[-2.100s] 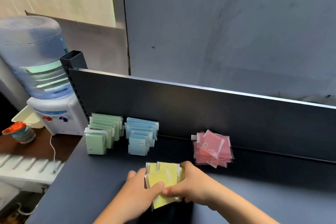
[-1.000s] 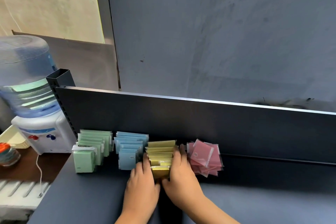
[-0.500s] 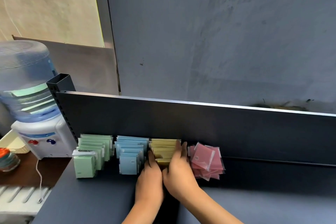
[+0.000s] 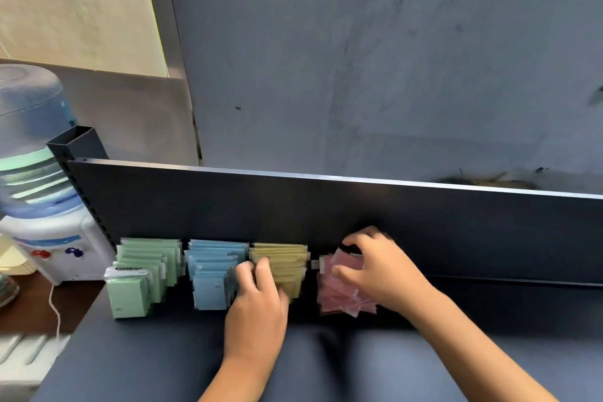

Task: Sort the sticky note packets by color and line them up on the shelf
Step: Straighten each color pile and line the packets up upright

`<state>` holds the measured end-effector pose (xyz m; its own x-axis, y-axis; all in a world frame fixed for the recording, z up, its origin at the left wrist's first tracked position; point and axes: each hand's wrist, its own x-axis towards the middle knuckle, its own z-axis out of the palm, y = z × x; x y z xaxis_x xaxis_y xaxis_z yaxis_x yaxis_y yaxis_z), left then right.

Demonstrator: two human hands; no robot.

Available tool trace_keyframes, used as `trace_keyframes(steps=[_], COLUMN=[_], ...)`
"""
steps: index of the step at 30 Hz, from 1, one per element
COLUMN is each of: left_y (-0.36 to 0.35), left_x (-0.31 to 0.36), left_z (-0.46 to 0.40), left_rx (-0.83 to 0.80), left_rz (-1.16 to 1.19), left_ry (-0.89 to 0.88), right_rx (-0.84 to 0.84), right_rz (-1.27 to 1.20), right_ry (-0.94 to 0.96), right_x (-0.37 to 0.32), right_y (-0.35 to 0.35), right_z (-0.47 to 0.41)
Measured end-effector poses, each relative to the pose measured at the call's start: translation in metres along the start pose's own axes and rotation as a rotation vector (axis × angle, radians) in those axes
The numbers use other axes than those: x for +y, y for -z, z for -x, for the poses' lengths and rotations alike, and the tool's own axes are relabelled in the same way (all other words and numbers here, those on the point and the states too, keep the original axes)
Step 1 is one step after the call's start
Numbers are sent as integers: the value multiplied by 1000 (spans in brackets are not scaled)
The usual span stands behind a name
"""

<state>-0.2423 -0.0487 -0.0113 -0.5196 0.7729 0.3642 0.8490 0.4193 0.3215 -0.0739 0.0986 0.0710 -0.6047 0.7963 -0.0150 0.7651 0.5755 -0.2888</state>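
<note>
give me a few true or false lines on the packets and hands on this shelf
1. The green packets stand at the left end of the row. True.
2. The yellow packets stand between the green and the blue ones. False: they stand right of the blue packets, between blue and pink.
3. The pink packets are lined up as neatly as the others. False: they lie in a loose, tilted pile.
4. The right hand is on the pink packets. True.
5. The left hand is lifted clear of the shelf. False: it rests at the front of the yellow packets.
6. A water dispenser stands left of the shelf. True.
</note>
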Motion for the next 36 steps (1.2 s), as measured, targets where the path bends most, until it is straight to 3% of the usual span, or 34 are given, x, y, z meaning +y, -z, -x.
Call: trace_keyframes(steps=[4,9,11,16,23,26,31,36], left_y=[2,-18,-25,-29,-25,-21,-25,-26], left_x=[10,11,8,15,42,43,56,64], left_z=[5,23,25,17,4,3,9,18], left_rx=[82,-11,-26,-3,-79,-79,-99,-68], left_rz=[-18,38,52,169,-31,-107,-127,-79], left_ry=[-107,-135,-73,290,364,368,389,453], right_rx=[-151,-9,23,7,-67,11,119,209], right_rz=[163,55,-7,-53,80,173,198,24], right_ry=[45,103,142,328,703,824,831,726], right_x=[21,37,40,48,48,44,41,70], right_y=[-13,-27,-26,-25,-68,-99,-116,-59], right_z=[8,12,15,33,68,72,72,56])
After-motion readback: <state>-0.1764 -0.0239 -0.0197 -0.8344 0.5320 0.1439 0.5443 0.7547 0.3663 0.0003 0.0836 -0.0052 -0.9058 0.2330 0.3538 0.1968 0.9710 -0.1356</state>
